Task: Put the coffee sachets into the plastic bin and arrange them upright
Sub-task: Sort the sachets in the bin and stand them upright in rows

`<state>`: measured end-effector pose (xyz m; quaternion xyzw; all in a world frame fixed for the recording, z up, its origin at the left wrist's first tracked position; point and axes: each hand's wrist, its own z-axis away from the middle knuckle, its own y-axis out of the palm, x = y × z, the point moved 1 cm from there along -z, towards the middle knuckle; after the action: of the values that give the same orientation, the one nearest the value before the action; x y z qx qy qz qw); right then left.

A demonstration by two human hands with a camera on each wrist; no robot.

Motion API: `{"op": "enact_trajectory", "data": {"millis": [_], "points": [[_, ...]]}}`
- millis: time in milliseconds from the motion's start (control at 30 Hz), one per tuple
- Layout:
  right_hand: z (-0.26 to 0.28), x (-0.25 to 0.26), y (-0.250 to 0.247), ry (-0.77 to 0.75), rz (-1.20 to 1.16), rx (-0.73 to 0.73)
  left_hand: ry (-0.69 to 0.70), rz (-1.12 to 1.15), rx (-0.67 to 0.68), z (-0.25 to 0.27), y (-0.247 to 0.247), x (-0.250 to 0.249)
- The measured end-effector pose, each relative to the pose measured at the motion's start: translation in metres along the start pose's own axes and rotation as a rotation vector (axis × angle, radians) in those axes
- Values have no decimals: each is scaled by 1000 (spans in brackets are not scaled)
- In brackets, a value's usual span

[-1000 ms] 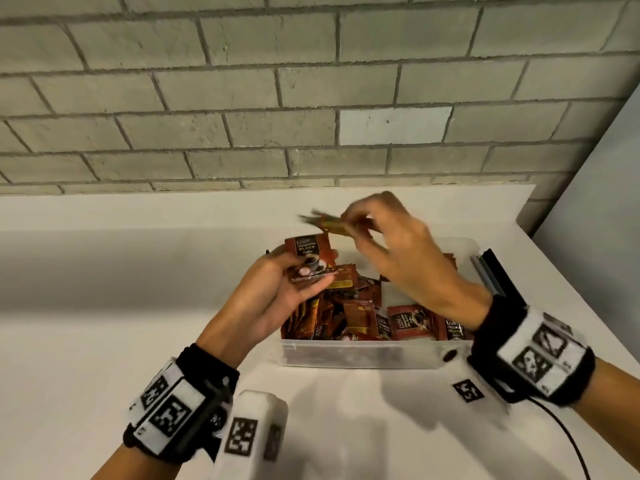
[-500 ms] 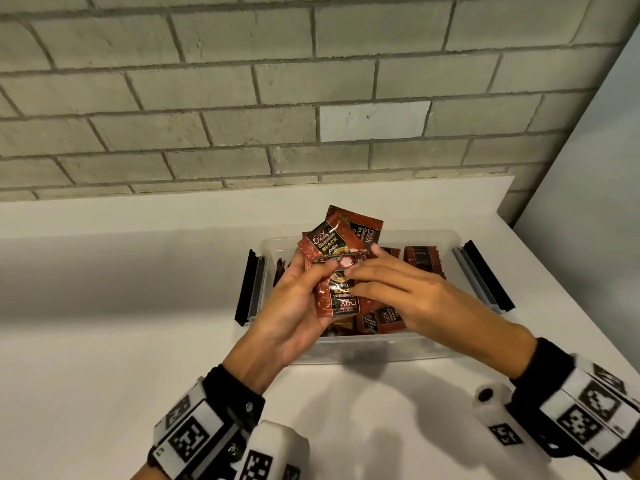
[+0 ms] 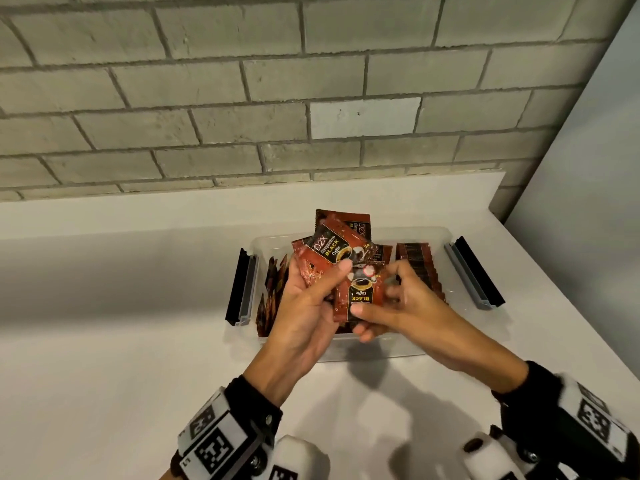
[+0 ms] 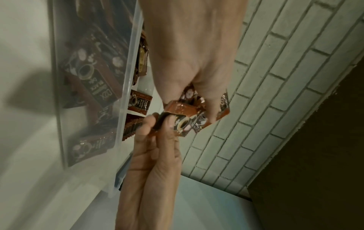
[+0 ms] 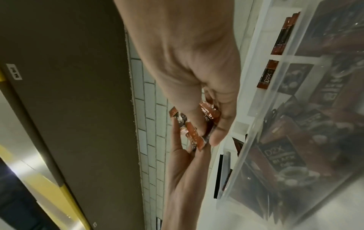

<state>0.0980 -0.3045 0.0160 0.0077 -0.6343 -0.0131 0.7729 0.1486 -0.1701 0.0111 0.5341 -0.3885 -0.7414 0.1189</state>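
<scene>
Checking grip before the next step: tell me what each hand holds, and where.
Left hand grips several sachets by their lower ends; right hand pinches one sachet by its edges.

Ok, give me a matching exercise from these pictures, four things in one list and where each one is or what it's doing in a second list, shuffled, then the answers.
Things:
1. left hand
2. right hand
3. row of sachets
4. black clips

Places or states:
A. standing upright inside the right end of the plastic bin
B. pinches one sachet printed upside down
C. at the two ends of the bin, swung outward
D. holds a fan of sachets above the bin

Pairs: 1-D, 2-B, 3-A, 4-C
</scene>
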Motion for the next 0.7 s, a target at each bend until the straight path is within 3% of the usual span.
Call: {"op": "enact_trajectory", "data": {"millis": [200,467,633,700], "points": [[3,7,-26,-41,260,19,32,3,-119,-8,-12,-5],[-9,33,-43,-84,280,-12,43,-62,-157,-9,-18,-2],[-11,46,-31,-317,957,-24,55,-119,-117,-8,-17,3],[-13,47,-26,-353,1036,27,49,-141,-88,-8,-17,3]]}}
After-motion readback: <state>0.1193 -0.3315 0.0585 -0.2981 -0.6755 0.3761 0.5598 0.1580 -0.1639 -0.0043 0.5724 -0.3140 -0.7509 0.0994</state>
